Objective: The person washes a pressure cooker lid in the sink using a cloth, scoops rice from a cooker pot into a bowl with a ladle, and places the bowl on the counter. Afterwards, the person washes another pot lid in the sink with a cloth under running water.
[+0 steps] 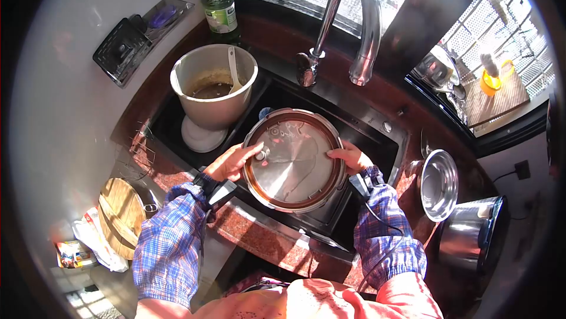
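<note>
Both hands hold a round metal lid (295,160) with a brown sealing ring, its inner side facing up, over the black sink (377,151). My left hand (234,161) grips the lid's left edge, thumb on its inner face by a small round fitting. At the right edge my right hand (352,157) holds the lid, thumb on top; the fingers underneath are partly hidden. Up and to the left of the lid, a light-coloured pot (206,107) with brown residue and a white spoon (234,68) inside stands at the sink.
A chrome faucet (371,30) arches behind the sink. Behind the pot stands a green soap bottle (220,12). To the right are a metal bowl (439,185) and a steel pot (469,233). A round wooden board (118,216) lies at the left.
</note>
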`<state>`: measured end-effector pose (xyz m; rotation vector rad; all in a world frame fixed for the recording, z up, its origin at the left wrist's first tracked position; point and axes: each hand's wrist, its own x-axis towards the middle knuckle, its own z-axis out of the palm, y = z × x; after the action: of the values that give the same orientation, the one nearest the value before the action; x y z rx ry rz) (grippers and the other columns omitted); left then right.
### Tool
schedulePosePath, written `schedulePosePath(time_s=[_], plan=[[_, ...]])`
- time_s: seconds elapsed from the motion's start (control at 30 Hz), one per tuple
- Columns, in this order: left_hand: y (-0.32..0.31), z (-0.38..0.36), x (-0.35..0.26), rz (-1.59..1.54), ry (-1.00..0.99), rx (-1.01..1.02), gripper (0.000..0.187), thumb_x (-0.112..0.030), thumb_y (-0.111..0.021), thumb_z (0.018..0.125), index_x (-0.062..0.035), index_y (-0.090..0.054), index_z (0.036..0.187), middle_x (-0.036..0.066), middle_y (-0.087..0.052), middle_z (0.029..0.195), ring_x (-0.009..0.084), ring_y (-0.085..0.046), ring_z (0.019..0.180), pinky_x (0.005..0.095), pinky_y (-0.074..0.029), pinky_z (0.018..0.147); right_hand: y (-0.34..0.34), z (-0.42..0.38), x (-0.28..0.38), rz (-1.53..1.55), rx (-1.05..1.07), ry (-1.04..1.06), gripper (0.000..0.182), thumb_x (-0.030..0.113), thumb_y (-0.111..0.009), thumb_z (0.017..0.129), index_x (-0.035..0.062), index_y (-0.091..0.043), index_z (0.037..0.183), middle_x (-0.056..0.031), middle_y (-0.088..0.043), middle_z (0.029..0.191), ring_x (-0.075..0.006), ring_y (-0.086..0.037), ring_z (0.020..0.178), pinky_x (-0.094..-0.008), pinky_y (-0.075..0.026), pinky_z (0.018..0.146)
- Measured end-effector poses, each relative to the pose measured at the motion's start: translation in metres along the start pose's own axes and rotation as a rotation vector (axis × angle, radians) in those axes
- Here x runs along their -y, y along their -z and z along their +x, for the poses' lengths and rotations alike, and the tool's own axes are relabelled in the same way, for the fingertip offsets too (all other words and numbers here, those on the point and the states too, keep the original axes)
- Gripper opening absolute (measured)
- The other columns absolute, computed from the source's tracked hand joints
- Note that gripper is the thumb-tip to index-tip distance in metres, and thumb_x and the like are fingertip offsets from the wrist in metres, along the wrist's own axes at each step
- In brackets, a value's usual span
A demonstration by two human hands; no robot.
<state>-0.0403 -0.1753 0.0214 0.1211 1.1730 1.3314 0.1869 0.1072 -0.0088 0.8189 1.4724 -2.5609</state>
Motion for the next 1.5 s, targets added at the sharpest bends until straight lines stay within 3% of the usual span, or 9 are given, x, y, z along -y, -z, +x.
schedulePosePath(time_s=[0.07, 0.13, 0.33, 0.6, 0.8, 0.9, 1.13, 1.3, 1.5], plan=[[-0.007, -0.006, 0.013, -0.012, -0.144, -0.118, 0.032, -0.029, -0.06, 0.098, -0.0051, -0.06, 0.12, 0.004, -0.064, 0.099, 0.0131, -0.065, 0.087, 0.0301, -0.057, 0.075, -0.02, 0.0, 0.024, -0.117, -0.043, 0.013, 0.056, 0.013, -0.07, 0.084, 0.0038, -0.051, 0.136, -0.0085, -0.065, 0.11, -0.0206, -0.064, 0.098, -0.0358, -0.051, 0.089], [-0.027, -0.015, 0.017, 0.002, -0.233, -0.271, 0.025, -0.022, -0.059, 0.099, -0.0022, -0.062, 0.115, 0.004, -0.065, 0.098, 0.0117, -0.062, 0.085, 0.0301, -0.054, 0.078, -0.045, 0.012, 0.05, -1.249, -0.483, 0.84, 0.044, 0.018, -0.069, 0.088, 0.0054, -0.057, 0.128, -0.0064, -0.065, 0.102, -0.0158, -0.063, 0.089, -0.0318, -0.052, 0.081], [-0.042, -0.011, 0.048, 0.154, -0.385, -0.459, 0.038, -0.028, -0.06, 0.095, 0.0036, -0.06, 0.116, 0.005, -0.063, 0.095, 0.0118, -0.055, 0.085, 0.0306, -0.048, 0.078, -0.133, 0.057, 0.14, -0.915, -0.454, 1.191, 0.03, 0.009, -0.061, 0.09, 0.0059, -0.059, 0.12, -0.0116, -0.063, 0.099, -0.0249, -0.061, 0.097, -0.034, -0.05, 0.086], [-0.045, 0.006, 0.041, 0.079, -0.361, -0.578, 0.033, -0.025, -0.061, 0.095, 0.0034, -0.06, 0.112, 0.006, -0.063, 0.093, 0.0129, -0.054, 0.082, 0.0317, -0.047, 0.078, -0.124, 0.033, 0.132, -1.113, -0.195, 1.041, 0.035, 0.004, -0.058, 0.089, 0.0058, -0.06, 0.124, -0.0148, -0.06, 0.123, -0.0302, -0.057, 0.113, -0.0361, -0.048, 0.097], [-0.047, 0.02, 0.049, -0.175, -0.455, -0.504, 0.036, -0.018, -0.064, 0.095, 0.0028, -0.056, 0.123, 0.008, -0.064, 0.106, 0.0139, -0.059, 0.094, 0.031, -0.047, 0.088, -0.017, 0.0, -0.001, -0.931, -0.738, 0.631, 0.06, 0.015, -0.068, 0.083, -0.0024, -0.046, 0.137, -0.0235, -0.053, 0.131, -0.0333, -0.054, 0.12, -0.0395, -0.043, 0.103], [-0.053, 0.029, 0.059, -0.31, -0.51, -0.484, 0.035, -0.018, -0.064, 0.095, 0.0012, -0.055, 0.123, 0.006, -0.063, 0.108, 0.0135, -0.058, 0.096, 0.0311, -0.046, 0.09, -0.051, -0.036, -0.043, -0.142, -0.48, 0.095, 0.093, 0.022, -0.076, 0.079, 0.0043, -0.019, 0.151, -0.0196, -0.047, 0.136, -0.0299, -0.054, 0.117, -0.0466, -0.05, 0.093], [-0.082, -0.005, 0.052, 0.023, -0.569, -0.444, 0.037, -0.018, -0.068, 0.092, -0.0035, -0.055, 0.123, 0.003, -0.061, 0.107, 0.0125, -0.057, 0.096, 0.0277, -0.048, 0.086, -0.062, 0.006, -0.089, 0.238, -0.657, 0.442, 0.066, -0.009, -0.059, 0.083, 0.0075, -0.034, 0.141, -0.0079, -0.057, 0.117, -0.0199, -0.058, 0.1, -0.0329, -0.05, 0.084], [-0.048, -0.058, -0.027, 0.43, -0.02, -0.191, 0.06, -0.053, -0.061, 0.09, -0.0051, -0.056, 0.126, 0.013, -0.063, 0.118, 0.0183, -0.065, 0.1, 0.0322, -0.059, 0.072, -0.059, -0.014, -0.059, 0.143, -0.522, 0.506, 0.059, -0.006, -0.06, 0.082, 0.0042, -0.041, 0.137, -0.007, -0.062, 0.115, -0.0163, -0.06, 0.098, -0.0316, -0.049, 0.089], [-0.049, -0.048, 0.001, 0.003, -0.249, -0.126, 0.042, -0.017, -0.064, 0.091, -0.0047, -0.05, 0.128, 0.008, -0.064, 0.111, 0.0182, -0.068, 0.093, 0.0361, -0.062, 0.073, -0.046, -0.005, -0.046, -0.154, -0.6, 0.466, 0.063, -0.003, -0.062, 0.08, 0.004, -0.037, 0.138, -0.0093, -0.062, 0.114, -0.0155, -0.061, 0.095, -0.0303, -0.05, 0.086]])
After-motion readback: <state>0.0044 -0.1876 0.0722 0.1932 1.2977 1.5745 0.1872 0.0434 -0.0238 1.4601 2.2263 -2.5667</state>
